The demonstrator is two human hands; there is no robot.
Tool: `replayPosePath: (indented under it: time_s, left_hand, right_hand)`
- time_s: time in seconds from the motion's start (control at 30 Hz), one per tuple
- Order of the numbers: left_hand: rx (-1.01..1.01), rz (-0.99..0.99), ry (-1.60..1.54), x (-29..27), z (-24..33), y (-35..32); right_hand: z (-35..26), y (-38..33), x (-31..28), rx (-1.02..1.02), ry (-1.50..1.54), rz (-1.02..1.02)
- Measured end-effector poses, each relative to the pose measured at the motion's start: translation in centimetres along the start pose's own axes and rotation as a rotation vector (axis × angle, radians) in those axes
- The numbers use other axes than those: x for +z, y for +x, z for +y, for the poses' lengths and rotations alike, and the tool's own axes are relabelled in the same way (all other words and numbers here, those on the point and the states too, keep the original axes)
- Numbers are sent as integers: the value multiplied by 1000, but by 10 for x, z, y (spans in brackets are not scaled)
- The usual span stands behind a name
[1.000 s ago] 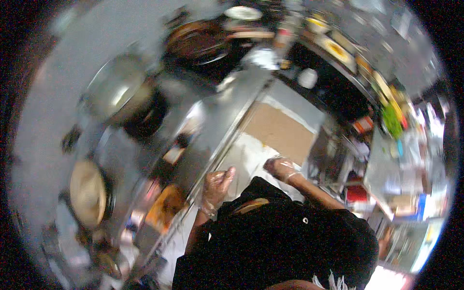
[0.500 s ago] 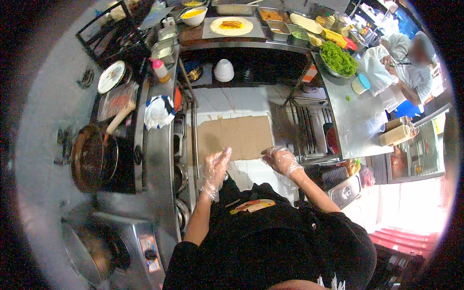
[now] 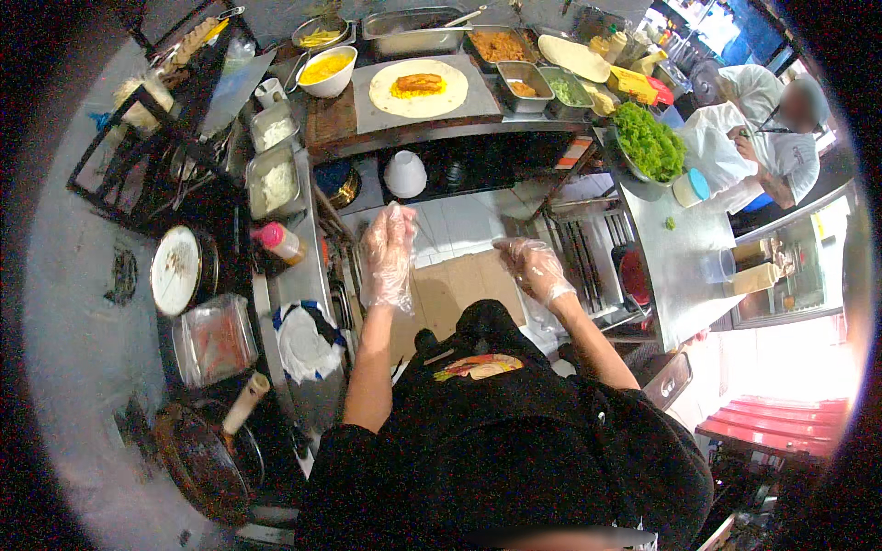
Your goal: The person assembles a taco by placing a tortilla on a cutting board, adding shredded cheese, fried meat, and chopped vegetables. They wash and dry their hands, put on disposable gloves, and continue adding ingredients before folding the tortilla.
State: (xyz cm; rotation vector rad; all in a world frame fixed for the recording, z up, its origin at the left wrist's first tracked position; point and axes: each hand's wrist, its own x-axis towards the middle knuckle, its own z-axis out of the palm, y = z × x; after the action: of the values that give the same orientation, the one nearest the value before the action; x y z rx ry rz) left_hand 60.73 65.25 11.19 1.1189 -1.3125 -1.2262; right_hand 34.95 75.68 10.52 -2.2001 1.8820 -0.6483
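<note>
The fisheye rim blacks out the corners and bends every counter edge, and the wearer's dark apron fills the lower middle, hiding whatever lies directly beneath the arms. Both hands wear thin clear plastic gloves whose loose film blurs the finger outlines. The left hand is raised with fingers spread and slack, gripping nothing; the right hand has its fingers loosely curled, also gripping nothing, though the glove creases make it hard to tell whether the fingertips touch one another. Neither hand touches a surface; both hang in the air over the pale floor and a flat piece of brown cardboard lying below and between the fingers. Well beyond the fingertips, on the grey board of the far counter, lies an open round tortilla, pale and flat, with a yellow heap and a brown-orange piece of filling at its centre. Just left of it stands a white bowl of yellow filling; right of it sit metal trays with orange, brown and green contents too small to identify. Beyond the right fingers a bowl of green lettuce rests on the side counter, where another person in white works, partly cut off. Left of the left fingers stand a red-capped squeeze bottle and a dark pan near the rim.
</note>
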Motion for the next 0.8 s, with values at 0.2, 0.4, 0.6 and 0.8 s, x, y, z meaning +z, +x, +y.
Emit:
replayPosePath:
  time_s: [0.2, 0.4, 0.6, 0.8]
  left_hand:
    - [378, 183, 492, 13, 19, 121]
    - [553, 188, 780, 33, -8, 259]
    - [490, -74, 874, 42, -55, 397]
    - [302, -311, 897, 43, -84, 464]
  right_hand:
    - [63, 131, -5, -27, -30, 202]
    - [129, 295, 3, -120, 13, 283]
    - [204, 421, 56, -2, 186, -57]
    - [176, 501, 35, -9, 294, -439]
